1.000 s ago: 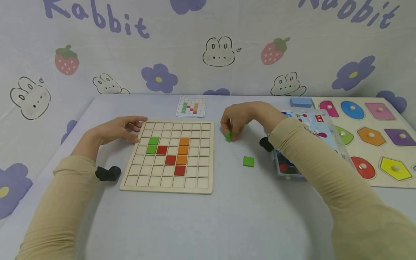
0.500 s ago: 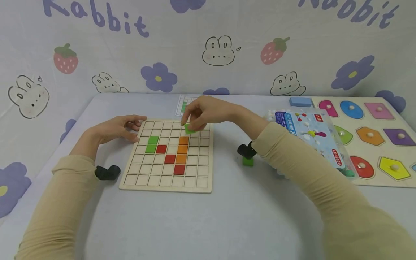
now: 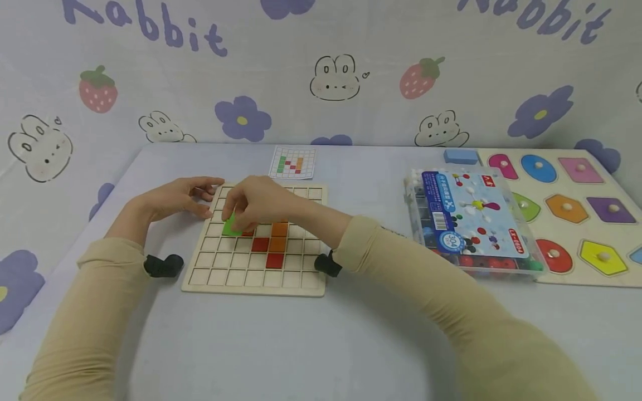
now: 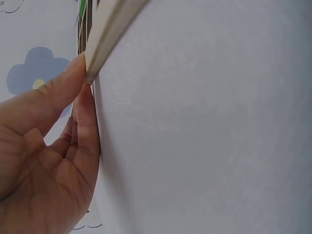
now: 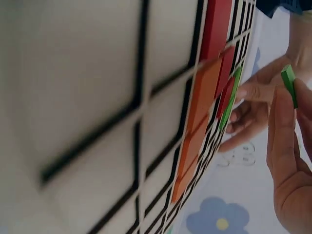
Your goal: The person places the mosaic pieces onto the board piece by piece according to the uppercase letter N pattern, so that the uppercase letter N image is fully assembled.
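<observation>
My right hand (image 3: 263, 200) pinches a green square tile (image 3: 232, 226) between thumb and fingertips, over the left part of the wooden grid board (image 3: 200, 283). In the right wrist view the held green tile (image 5: 288, 80) is tilted, apart from the board. On the board lie orange tiles (image 3: 278, 245) and red tiles (image 3: 275, 260) in grid cells. A green tile (image 5: 233, 92) lies farther along it; my right hand covers that area in the head view. My left hand (image 3: 175, 199) touches the board's left edge near the far corner, thumb and fingers spread; its thumb (image 4: 73, 73) meets the edge.
Behind the board lies a small pattern card (image 3: 293, 163) with coloured squares. To the right stand a clear plastic box (image 3: 471, 217) of coloured pieces, a knob puzzle board (image 3: 572, 184) and a blue block (image 3: 460, 156). A printed curtain (image 3: 296, 33) hangs behind.
My right hand has carried the green tile left from beside the board, across it, to its left part. The loose green tile is now hidden behind my forearm. My left hand stays in place.
</observation>
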